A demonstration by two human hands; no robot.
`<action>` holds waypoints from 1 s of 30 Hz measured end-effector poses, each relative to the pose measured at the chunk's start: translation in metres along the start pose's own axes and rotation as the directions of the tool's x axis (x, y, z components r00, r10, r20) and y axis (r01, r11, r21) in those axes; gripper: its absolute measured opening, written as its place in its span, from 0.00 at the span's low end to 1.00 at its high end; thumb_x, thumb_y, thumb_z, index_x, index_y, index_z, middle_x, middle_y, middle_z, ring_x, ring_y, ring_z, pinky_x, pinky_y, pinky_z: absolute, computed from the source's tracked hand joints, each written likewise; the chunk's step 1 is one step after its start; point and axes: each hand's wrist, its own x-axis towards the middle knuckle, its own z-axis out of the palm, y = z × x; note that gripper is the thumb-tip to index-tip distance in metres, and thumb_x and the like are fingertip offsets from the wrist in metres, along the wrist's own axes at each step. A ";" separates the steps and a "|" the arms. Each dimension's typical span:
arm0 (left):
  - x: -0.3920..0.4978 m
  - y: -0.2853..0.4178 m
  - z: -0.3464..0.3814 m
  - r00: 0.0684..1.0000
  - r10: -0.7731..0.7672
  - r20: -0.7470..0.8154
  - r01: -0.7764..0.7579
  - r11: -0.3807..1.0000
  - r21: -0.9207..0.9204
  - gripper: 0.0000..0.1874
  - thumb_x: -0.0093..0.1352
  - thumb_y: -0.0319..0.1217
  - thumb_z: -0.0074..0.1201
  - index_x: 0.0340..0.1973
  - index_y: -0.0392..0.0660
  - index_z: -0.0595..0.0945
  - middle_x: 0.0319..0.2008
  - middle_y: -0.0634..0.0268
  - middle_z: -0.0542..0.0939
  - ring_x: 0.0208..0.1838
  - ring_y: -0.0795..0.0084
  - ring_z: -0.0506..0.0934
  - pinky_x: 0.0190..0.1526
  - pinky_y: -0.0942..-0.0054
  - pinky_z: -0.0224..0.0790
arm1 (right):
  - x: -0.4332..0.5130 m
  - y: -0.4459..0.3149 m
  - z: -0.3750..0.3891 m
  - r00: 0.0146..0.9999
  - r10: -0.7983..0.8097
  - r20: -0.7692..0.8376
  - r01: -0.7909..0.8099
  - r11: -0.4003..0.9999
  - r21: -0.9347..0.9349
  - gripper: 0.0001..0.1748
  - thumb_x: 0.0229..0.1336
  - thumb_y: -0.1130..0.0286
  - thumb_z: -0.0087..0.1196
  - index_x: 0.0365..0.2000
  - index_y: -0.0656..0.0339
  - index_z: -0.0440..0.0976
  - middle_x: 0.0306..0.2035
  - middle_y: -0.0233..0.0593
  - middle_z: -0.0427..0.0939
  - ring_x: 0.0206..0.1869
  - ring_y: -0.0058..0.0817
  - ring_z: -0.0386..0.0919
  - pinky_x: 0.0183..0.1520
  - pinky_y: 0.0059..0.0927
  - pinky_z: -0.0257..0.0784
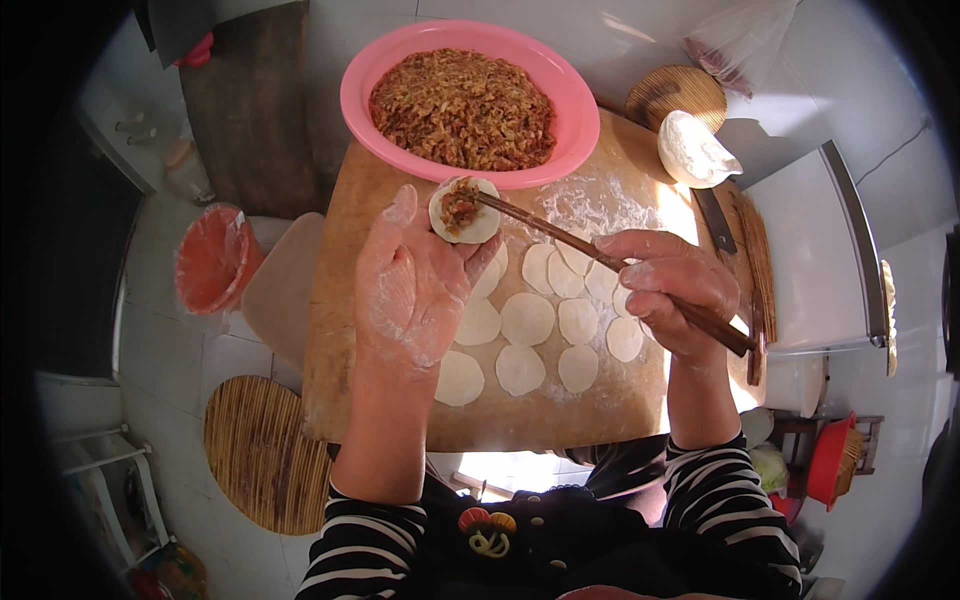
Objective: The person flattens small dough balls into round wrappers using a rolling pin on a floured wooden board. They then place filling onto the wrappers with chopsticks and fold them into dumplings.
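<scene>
My left hand (416,281), palm up and dusted with flour, holds a round dough wrapper (484,223) on its fingers. Brown filling (459,210) lies on that wrapper, and the tips of the wooden chopsticks (551,229) touch it. The chopsticks are gripped in my right hand (667,285), over the right part of the wooden board (480,431). Several flat dough wrappers (527,319) lie on the floured board under and between my hands, some overlapping. Beyond my left hand, at the board's far edge, is a pink plastic basin (581,120) filled with chopped filling (465,112).
A white bowl of flour (694,150), a knife (714,221) and a straw brush (757,262) are at the board's right side. A round reed mat (266,457) lies at lower left, near a lined red bin (217,259). Another round mat (675,97) leans at the back.
</scene>
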 end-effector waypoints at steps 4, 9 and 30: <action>-0.001 0.000 0.005 0.999 0.025 0.021 -0.025 1.000 0.007 0.33 0.77 0.44 0.43 0.67 0.31 0.60 0.65 0.47 0.70 0.67 0.52 0.70 0.67 0.52 0.64 | 0.000 -0.007 0.007 0.988 -0.110 0.109 0.119 0.989 -0.084 0.15 0.57 0.62 0.66 0.33 0.65 0.77 0.40 0.57 0.83 0.42 0.46 0.84 0.41 0.40 0.80; -0.001 0.002 0.003 0.999 0.033 0.022 -0.033 0.999 -0.014 0.33 0.77 0.44 0.43 0.68 0.30 0.59 0.65 0.44 0.69 0.68 0.50 0.69 0.66 0.52 0.65 | -0.006 -0.016 0.002 0.975 -0.174 0.140 0.190 0.976 -0.110 0.16 0.58 0.61 0.65 0.33 0.64 0.76 0.40 0.58 0.82 0.40 0.46 0.84 0.39 0.38 0.80; 0.000 -0.006 0.007 1.000 0.002 -0.014 -0.003 1.000 -0.013 0.30 0.78 0.45 0.42 0.64 0.33 0.65 0.63 0.52 0.72 0.66 0.56 0.70 0.69 0.51 0.59 | -0.010 0.016 -0.014 0.877 0.435 -0.203 -0.255 0.781 0.570 0.10 0.68 0.67 0.54 0.37 0.64 0.74 0.40 0.51 0.80 0.46 0.39 0.80 0.52 0.42 0.76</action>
